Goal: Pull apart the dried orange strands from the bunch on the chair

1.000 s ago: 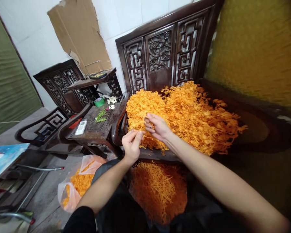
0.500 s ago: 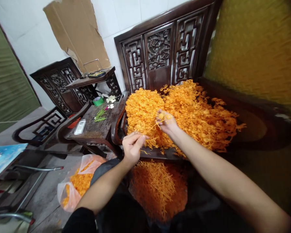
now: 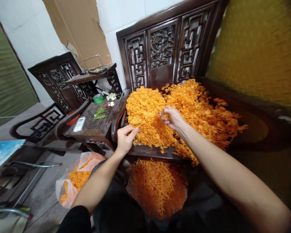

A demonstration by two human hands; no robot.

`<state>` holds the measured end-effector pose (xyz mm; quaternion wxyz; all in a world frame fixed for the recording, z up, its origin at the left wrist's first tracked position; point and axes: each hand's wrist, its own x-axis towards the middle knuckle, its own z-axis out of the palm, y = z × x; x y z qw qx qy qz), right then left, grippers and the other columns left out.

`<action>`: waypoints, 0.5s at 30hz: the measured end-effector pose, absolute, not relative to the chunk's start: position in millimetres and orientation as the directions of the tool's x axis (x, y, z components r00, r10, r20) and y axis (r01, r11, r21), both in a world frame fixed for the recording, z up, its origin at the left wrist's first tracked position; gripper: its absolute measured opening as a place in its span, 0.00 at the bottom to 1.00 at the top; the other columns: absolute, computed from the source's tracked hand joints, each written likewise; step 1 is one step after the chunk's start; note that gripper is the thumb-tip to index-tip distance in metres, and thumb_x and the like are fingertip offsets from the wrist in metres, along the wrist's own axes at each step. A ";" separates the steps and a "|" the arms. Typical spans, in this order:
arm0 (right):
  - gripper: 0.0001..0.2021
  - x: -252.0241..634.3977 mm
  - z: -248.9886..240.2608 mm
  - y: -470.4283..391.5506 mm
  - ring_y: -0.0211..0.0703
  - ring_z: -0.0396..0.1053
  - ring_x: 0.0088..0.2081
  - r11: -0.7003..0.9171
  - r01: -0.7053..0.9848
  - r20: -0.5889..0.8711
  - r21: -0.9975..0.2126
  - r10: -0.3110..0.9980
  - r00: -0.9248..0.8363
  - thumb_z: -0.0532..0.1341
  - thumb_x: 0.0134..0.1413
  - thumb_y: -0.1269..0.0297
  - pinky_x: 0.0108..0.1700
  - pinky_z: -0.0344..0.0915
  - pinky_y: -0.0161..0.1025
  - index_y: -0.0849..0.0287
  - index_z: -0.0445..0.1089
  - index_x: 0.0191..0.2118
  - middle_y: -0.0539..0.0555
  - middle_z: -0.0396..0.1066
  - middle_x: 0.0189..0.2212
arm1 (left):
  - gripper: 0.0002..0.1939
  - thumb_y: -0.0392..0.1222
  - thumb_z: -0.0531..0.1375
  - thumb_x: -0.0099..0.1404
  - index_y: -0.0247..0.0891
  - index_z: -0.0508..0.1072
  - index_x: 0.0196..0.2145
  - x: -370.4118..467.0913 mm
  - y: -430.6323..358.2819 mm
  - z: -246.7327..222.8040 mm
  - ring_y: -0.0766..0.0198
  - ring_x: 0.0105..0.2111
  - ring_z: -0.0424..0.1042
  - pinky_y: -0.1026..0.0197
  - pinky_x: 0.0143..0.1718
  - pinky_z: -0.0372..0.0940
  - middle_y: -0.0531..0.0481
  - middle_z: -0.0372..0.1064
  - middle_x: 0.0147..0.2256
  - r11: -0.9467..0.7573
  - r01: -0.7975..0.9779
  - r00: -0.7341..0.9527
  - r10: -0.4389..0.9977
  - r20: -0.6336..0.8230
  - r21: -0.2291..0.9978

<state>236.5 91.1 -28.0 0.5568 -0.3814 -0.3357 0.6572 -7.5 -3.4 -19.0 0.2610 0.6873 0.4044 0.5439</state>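
Note:
Two heaps of orange plastic flower sprigs, a dense left heap (image 3: 145, 103) and a looser right heap (image 3: 203, 119), lie on the seat of a dark carved wooden chair (image 3: 162, 76). At the left heap's front edge, my left hand (image 3: 126, 137) is closed, thumb against forefinger, on a thin orange plastic stem (image 3: 142, 123). My right hand (image 3: 172, 117) is over the place where the heaps meet, its fingers curled together; what they hold, if anything, blends into the orange behind. Below the seat, between my knees, many bare orange stems (image 3: 157, 181) lie in a reddish container (image 3: 179, 197).
On the floor at left lies a pinkish plastic bag (image 3: 91, 160) with orange pieces. A wooden side table (image 3: 87, 134) bears green tape (image 3: 98, 98), white flowers (image 3: 111, 96) and green stems (image 3: 100, 112). Further left is a blue-topped folding table (image 3: 5, 153).
My left hand has moved left and slightly up with a stem. My right hand has shifted slightly right; the sprig seen in its fingers before is no longer distinct. The view has shifted slightly.

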 end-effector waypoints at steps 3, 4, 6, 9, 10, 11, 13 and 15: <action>0.19 240.5 -32.3 93.4 0.31 0.55 0.18 -0.161 -0.470 -0.136 -0.868 0.987 -0.086 0.62 0.34 0.73 0.15 0.42 0.25 0.55 0.63 0.38 0.46 0.66 0.22 | 0.15 0.46 0.66 0.67 0.35 0.83 0.27 -15.6 -2.9 -20.7 0.68 0.24 0.64 0.62 0.29 0.57 0.52 0.69 0.22 -0.512 0.272 0.094 0.857 0.507 0.815; 0.18 239.6 -34.0 93.3 0.31 0.55 0.18 -0.178 -0.467 -0.149 -0.866 0.984 -0.098 0.63 0.36 0.73 0.15 0.42 0.25 0.55 0.64 0.38 0.46 0.66 0.23 | 0.15 0.46 0.66 0.67 0.35 0.83 0.27 -17.5 -2.8 -21.8 0.68 0.24 0.64 0.62 0.29 0.57 0.52 0.69 0.22 -0.507 0.274 0.098 0.860 0.500 0.818; 0.13 235.6 -36.1 91.6 0.31 0.57 0.19 -0.230 -0.465 -0.179 -0.855 0.972 -0.152 0.66 0.43 0.68 0.14 0.42 0.25 0.57 0.65 0.38 0.50 0.69 0.27 | 0.15 0.47 0.66 0.67 0.35 0.83 0.27 -20.1 -2.7 -24.2 0.68 0.24 0.64 0.62 0.29 0.57 0.52 0.69 0.22 -0.496 0.278 0.103 0.867 0.488 0.823; 0.16 227.4 -33.8 85.3 0.32 0.61 0.21 -0.302 -0.442 -0.193 -0.845 0.942 -0.276 0.68 0.54 0.50 0.13 0.41 0.25 0.57 0.67 0.38 0.56 0.73 0.36 | 0.15 0.48 0.66 0.66 0.35 0.83 0.27 -21.5 -2.3 -27.4 0.68 0.24 0.63 0.62 0.28 0.56 0.52 0.69 0.22 -0.457 0.269 0.116 0.889 0.442 0.848; 0.19 224.5 -31.9 82.4 0.32 0.63 0.22 -0.308 -0.416 -0.184 -0.855 0.932 -0.312 0.68 0.55 0.45 0.13 0.41 0.25 0.56 0.68 0.39 0.57 0.73 0.39 | 0.15 0.49 0.66 0.66 0.35 0.82 0.27 -21.6 -2.0 -28.2 0.69 0.23 0.62 0.63 0.28 0.55 0.52 0.68 0.23 -0.425 0.254 0.124 0.905 0.407 0.869; 0.22 221.6 -29.7 79.3 0.33 0.65 0.23 -0.308 -0.380 -0.174 -0.872 0.922 -0.346 0.67 0.55 0.41 0.13 0.41 0.25 0.55 0.68 0.40 0.58 0.73 0.41 | 0.16 0.50 0.66 0.65 0.35 0.82 0.28 -21.6 -1.6 -28.9 0.69 0.23 0.61 0.63 0.27 0.54 0.52 0.68 0.22 -0.382 0.231 0.139 0.923 0.358 0.895; 0.23 215.3 -25.9 73.5 0.36 0.70 0.26 -0.296 -0.301 -0.153 -0.906 0.895 -0.420 0.69 0.53 0.40 0.13 0.42 0.25 0.56 0.70 0.40 0.59 0.74 0.43 | 0.16 0.51 0.67 0.64 0.35 0.82 0.28 -21.1 -0.7 -29.6 0.71 0.21 0.58 0.63 0.25 0.50 0.54 0.66 0.21 -0.274 0.175 0.174 0.954 0.244 0.946; 0.21 209.3 -24.1 70.7 0.36 0.69 0.24 -0.297 -0.245 -0.158 -0.923 0.872 -0.464 0.74 0.49 0.46 0.13 0.42 0.25 0.58 0.71 0.37 0.59 0.74 0.39 | 0.16 0.51 0.67 0.62 0.35 0.82 0.28 -20.5 -0.4 -28.7 0.71 0.19 0.55 0.63 0.23 0.47 0.55 0.63 0.19 -0.174 0.127 0.199 0.969 0.146 0.977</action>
